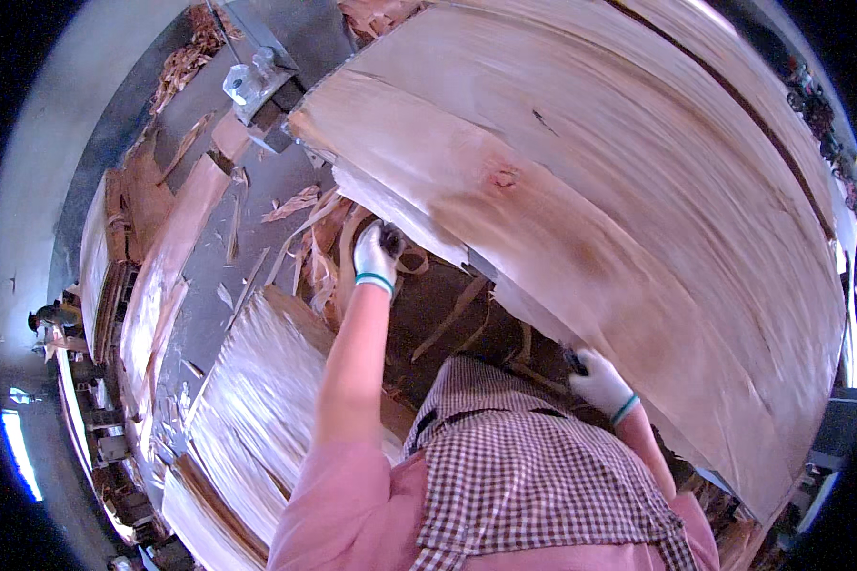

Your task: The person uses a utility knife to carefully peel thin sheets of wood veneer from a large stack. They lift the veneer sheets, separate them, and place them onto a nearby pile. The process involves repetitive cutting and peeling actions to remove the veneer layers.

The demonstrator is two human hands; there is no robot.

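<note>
A large pale wood veneer sheet point(581, 228) with a brown knot spreads across the middle and right, on top of other sheets. Along its near edge runs a ragged, whitish strip point(405, 214). My left hand point(376, 257), in a white glove with dark fingers and a teal cuff, is curled beside that strip. Further right, my right hand point(600, 383), gloved alike, is closed at the sheet's near edge, its dark fingers partly hidden. What either hand grips, if anything, I cannot make out.
A metal bracket point(257, 86) stands by the sheet's far left corner. Torn veneer strips point(324, 247) lie on the dark floor beneath my left hand. More veneer point(267, 381) lies to my left, with a stack point(114, 257) beyond. My checked apron point(543, 476) is close to the edge.
</note>
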